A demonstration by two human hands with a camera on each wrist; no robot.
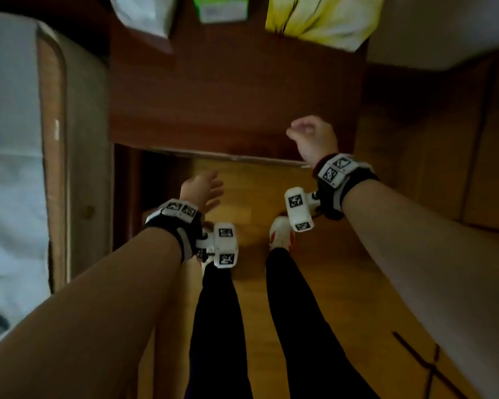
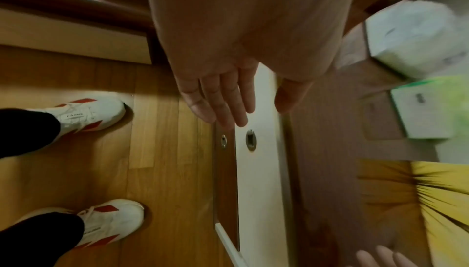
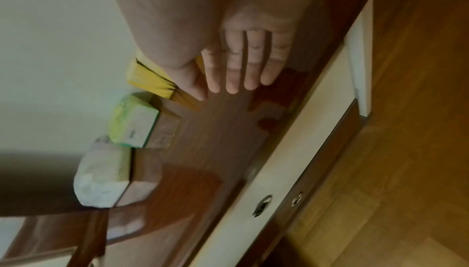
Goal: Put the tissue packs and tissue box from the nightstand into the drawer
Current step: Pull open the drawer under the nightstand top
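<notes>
Three tissue items stand along the back of the dark wooden nightstand (image 1: 231,96): a white tissue pack (image 1: 144,15), a green tissue box (image 1: 221,8) and a yellow tissue pack (image 1: 323,21). My right hand (image 1: 303,131) hovers empty over the front right corner, its fingers (image 3: 236,71) straight, a short way from the yellow pack (image 3: 147,79). My left hand (image 1: 211,191) is open and empty, lower, in front of the nightstand. Its fingers (image 2: 223,107) point at the cream drawer front (image 2: 259,181), which is closed, with a recessed metal handle (image 2: 250,140).
A bed with white bedding (image 1: 9,168) and a wooden frame (image 1: 52,139) flanks the nightstand on the left. Pale furniture (image 1: 444,30) stands at the right. I stand on a wooden floor (image 1: 257,191) in white and red shoes (image 1: 281,231), close to the drawer fronts.
</notes>
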